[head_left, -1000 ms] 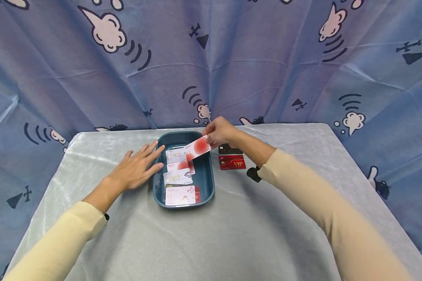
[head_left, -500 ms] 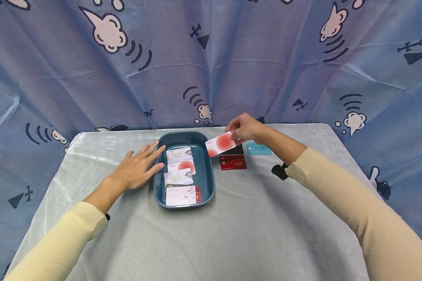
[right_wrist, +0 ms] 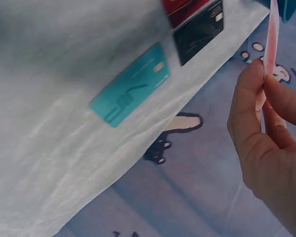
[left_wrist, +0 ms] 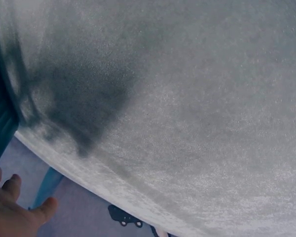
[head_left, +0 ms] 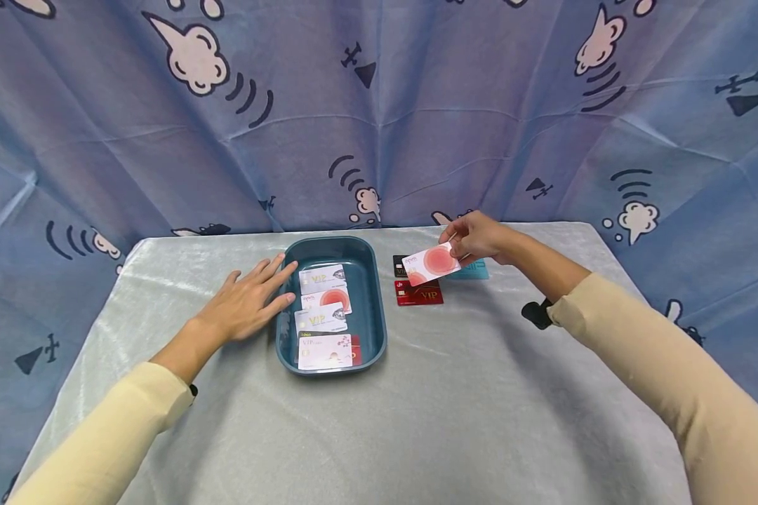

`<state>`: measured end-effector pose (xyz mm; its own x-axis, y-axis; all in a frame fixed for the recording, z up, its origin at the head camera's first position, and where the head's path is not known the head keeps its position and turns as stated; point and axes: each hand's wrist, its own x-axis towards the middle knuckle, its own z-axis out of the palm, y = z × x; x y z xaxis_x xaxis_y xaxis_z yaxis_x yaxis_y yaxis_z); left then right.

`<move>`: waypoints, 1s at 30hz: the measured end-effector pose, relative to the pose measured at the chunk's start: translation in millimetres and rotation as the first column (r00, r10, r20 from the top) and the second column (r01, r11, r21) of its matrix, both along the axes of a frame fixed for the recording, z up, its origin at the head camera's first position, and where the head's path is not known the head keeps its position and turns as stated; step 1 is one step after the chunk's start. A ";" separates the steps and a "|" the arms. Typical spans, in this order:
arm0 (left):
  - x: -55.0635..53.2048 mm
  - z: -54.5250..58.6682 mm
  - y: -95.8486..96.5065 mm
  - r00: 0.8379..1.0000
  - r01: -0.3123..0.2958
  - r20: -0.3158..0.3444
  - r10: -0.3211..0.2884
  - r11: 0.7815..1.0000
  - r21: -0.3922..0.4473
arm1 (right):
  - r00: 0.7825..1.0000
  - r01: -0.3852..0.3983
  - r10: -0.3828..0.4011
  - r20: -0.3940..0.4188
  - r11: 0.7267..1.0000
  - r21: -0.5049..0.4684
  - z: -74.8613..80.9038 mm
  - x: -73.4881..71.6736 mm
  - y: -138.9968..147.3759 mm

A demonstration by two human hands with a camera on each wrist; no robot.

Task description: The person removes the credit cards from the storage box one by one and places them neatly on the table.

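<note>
My right hand (head_left: 476,237) pinches a white card with pink-red circles (head_left: 431,264) by its right end, above the cards on the table. In the right wrist view that pinched card (right_wrist: 272,39) shows nearly edge-on between thumb and fingers. Below it lie a red VIP card (head_left: 420,294), a black card (right_wrist: 200,32) and a turquoise card (right_wrist: 132,88); in the head view the pinched card partly covers the black one. My left hand (head_left: 243,303) rests with spread, straight fingers on the left rim of a dark teal tray (head_left: 371,330). Several overlapping cards (head_left: 325,351) lie inside the tray.
A pale velvety cloth (head_left: 379,435) covers the table. Behind its far edge hangs a blue patterned curtain (head_left: 467,126). The tray's raised wall stands between my left hand and the cards inside it.
My right hand has carried the pink-circled card from over the tray rightward, past its rim, to above the loose cards. The left hand and tray stay put.
</note>
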<state>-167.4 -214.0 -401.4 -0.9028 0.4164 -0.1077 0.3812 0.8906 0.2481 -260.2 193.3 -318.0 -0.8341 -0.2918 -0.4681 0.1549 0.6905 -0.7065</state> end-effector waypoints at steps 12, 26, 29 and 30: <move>-1.1 -1.2 0.5 1.000 -0.009 0.009 0.010 1.000 -0.010 | 0.999 0.000 0.000 0.040 1.000 -0.016 -15.9 4.7 36.9; -1.3 -1.4 0.1 1.000 -0.003 -0.003 0.003 1.000 -0.005 | 0.998 0.022 -0.021 0.056 0.999 -0.030 -37.1 10.4 67.6; -1.0 -1.4 0.2 1.000 -0.005 -0.003 0.005 1.000 -0.005 | 0.998 0.021 -0.018 0.063 0.999 -0.037 -40.5 11.9 73.1; -0.9 -1.4 0.2 1.000 -0.005 -0.004 0.005 1.000 -0.005 | 0.998 0.018 -0.015 0.065 0.999 -0.042 -41.5 12.4 74.8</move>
